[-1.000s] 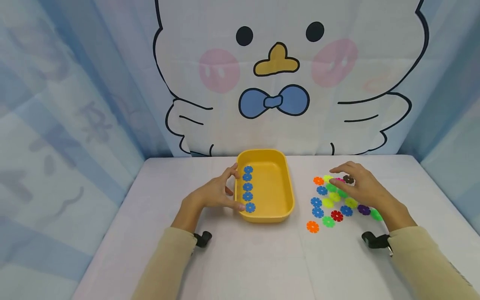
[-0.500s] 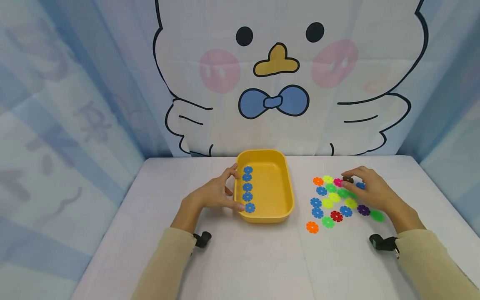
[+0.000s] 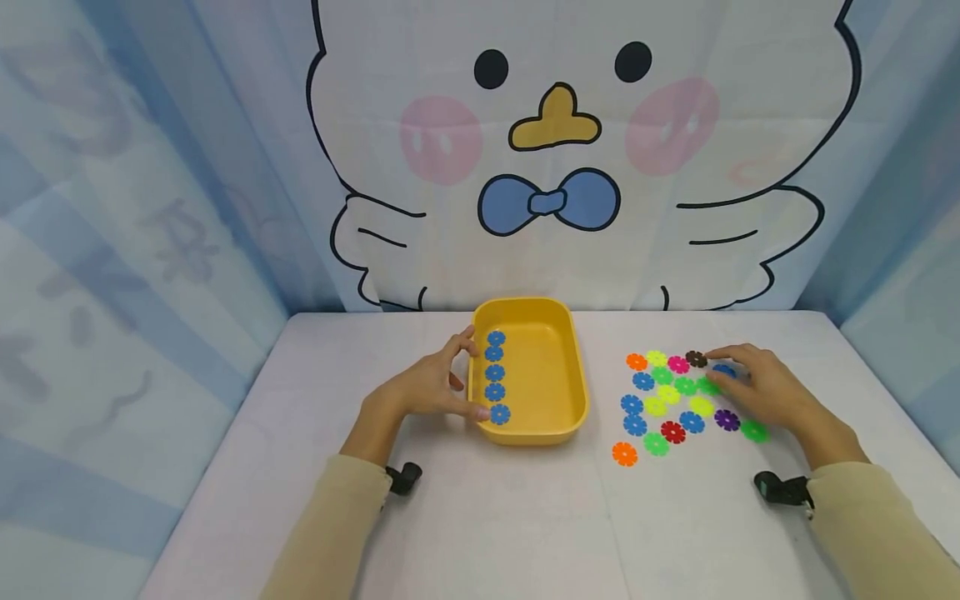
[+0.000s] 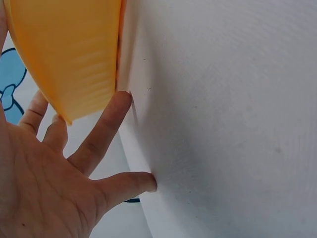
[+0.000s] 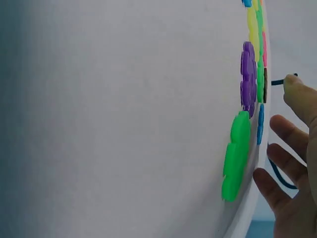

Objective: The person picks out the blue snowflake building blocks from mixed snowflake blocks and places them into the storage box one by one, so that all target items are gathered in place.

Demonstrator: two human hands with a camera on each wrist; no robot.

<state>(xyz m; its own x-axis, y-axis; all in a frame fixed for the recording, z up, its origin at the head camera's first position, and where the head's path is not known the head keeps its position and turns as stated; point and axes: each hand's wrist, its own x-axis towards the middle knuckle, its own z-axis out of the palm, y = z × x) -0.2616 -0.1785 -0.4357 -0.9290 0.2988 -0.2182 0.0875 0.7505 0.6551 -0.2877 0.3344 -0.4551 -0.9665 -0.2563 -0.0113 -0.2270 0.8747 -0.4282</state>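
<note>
At the left wall of a yellow tray [image 3: 543,375], my left hand [image 3: 420,387] rests with fingers spread along the side. Its index finger and thumb lie at the rim, and in the left wrist view fingertips reach the tray's lower edge and the table. Inside the tray, blue flower-shaped discs [image 3: 495,372] form a column along the left side. My right hand [image 3: 772,392] hovers over the right end of a loose group of discs, fingers apart and holding nothing. A blue disc [image 3: 723,369] is partly hidden under it, beside a dark brown disc [image 3: 696,359].
Several more flower-shaped discs lie right of the tray, among them a purple disc [image 3: 727,420], a green disc [image 5: 237,156], a red disc [image 3: 673,432] and an orange disc [image 3: 625,454]. A white cloth [image 3: 525,525] covers the table. Behind it hangs a printed curtain [image 3: 547,267].
My right hand has moved rightward from over the middle of the discs, past the dark brown disc, to the blue one. The left hand and tray stay put.
</note>
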